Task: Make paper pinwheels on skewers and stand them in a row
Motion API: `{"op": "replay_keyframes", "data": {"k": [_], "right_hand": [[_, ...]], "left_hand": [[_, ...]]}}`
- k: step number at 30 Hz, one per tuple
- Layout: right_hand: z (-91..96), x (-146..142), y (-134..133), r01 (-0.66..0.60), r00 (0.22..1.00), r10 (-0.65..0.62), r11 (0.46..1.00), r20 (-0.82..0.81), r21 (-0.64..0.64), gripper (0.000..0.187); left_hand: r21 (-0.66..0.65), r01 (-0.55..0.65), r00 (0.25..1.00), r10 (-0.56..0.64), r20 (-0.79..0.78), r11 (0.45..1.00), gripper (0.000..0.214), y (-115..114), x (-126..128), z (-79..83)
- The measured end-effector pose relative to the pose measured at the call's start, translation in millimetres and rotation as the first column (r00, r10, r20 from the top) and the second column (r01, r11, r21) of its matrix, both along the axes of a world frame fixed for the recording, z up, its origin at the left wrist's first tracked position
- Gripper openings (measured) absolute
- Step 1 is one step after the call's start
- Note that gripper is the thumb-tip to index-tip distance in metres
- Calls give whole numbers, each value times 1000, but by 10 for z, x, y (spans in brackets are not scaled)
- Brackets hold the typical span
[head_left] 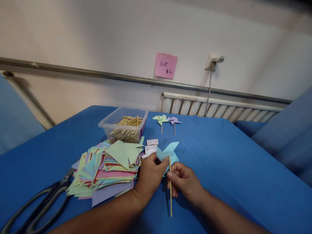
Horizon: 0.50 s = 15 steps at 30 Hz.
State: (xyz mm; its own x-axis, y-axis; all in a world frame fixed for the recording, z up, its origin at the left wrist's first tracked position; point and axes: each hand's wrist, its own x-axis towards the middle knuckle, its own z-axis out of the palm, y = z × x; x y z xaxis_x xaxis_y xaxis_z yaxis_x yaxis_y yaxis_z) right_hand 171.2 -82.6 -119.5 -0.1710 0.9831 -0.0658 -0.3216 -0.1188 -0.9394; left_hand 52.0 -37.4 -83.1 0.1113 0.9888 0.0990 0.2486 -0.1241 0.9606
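My left hand point(149, 174) pinches the edge of a light blue paper pinwheel point(168, 152) held just above the blue table point(231, 162). My right hand point(184, 180) grips a thin wooden stick point(170, 191) upright against the pinwheel's back; the stick's lower end reaches down toward the table. Both hands are closed and nearly touch each other.
A pile of coloured folded papers point(109, 169) lies left of my hands. Black scissors point(36, 204) rest at the front left. A clear plastic tub of sticks point(125, 125) stands behind the pile. Two finished pinwheels, green point(161, 119) and purple point(174, 120), lie farther back. Small white boxes point(151, 146) sit nearby.
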Motion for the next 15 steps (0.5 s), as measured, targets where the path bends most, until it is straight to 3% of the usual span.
{"op": "replay_keyframes", "data": {"k": [15], "right_hand": [[5, -8, -4, 7, 1000, -7, 1000, 5, -4, 35]], "left_hand": [[10, 3, 999, -3, -44, 1000, 21, 9, -2, -20]]}}
